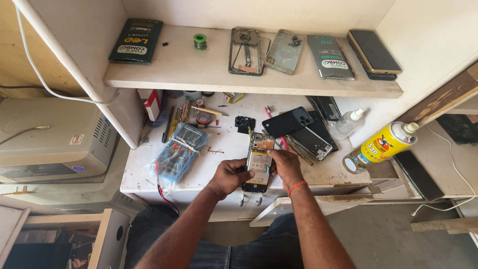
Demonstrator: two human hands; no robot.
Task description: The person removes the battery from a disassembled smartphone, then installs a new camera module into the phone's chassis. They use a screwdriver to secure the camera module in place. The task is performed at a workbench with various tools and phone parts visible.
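Both your hands, left hand [230, 175] and right hand [285, 164], grip the opened phone [259, 163] by its edges over the counter [224, 144]; keep thumbs off the exposed board.

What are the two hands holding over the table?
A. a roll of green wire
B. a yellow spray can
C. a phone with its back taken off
C: both the left hand and the right hand grip the opened phone, whose insides show, while the yellow spray can lies apart to the right.
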